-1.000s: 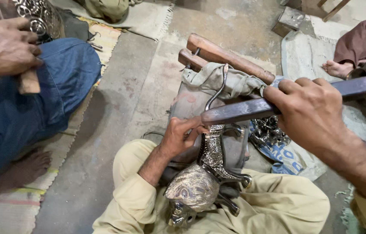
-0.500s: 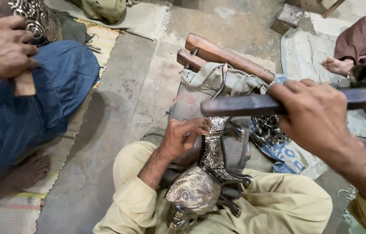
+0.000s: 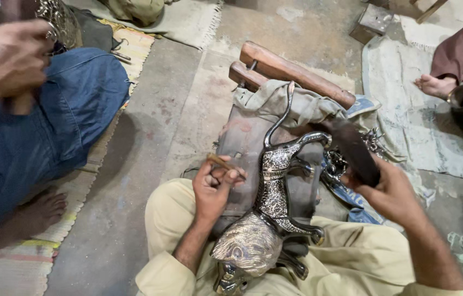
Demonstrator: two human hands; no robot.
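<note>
Holding now: my left hand [image 3: 213, 186] pinches a thin chisel [image 3: 221, 162] beside the figure
Right hand [image 3: 390, 192]: fingers wrapped round a dark hammer [image 3: 353, 151]
Metal lion figure [image 3: 267, 219]: lying across my lap on the padded block [image 3: 242, 137]
Neighbour: blue-trousered knee [image 3: 72, 104] well apart

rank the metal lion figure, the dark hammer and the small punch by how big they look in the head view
1. metal lion figure, clearly the largest
2. dark hammer in the right hand, blurred, so its extent is unsure
3. small punch in the left hand, smallest
</note>
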